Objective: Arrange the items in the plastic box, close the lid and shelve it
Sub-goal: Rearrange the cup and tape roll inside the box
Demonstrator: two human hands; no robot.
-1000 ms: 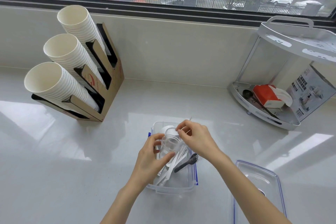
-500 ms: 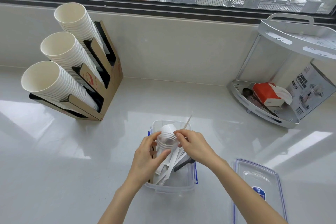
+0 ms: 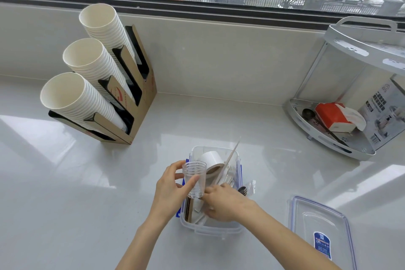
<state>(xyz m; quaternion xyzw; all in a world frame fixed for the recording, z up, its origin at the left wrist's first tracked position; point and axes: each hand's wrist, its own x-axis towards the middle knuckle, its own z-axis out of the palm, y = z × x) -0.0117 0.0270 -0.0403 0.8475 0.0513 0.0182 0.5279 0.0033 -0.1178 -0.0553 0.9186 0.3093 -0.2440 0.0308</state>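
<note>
On pale counter (image 3: 92,193), arranging is proceeding: left hand (image 3: 169,190) is gripping clear jar (image 3: 194,178), right hand (image 3: 223,205), fingers curled, is sorting inside plastic box (image 3: 210,229); lid (image 3: 321,231) is lying off, shelving pending.

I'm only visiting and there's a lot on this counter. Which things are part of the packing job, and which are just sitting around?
Part of the job:
plastic box
lid
clear cup, held in the left hand
white roll
cutlery under the right hand

Just sitting around:
paper cups in their holder
corner shelf
red tissue pack
</note>
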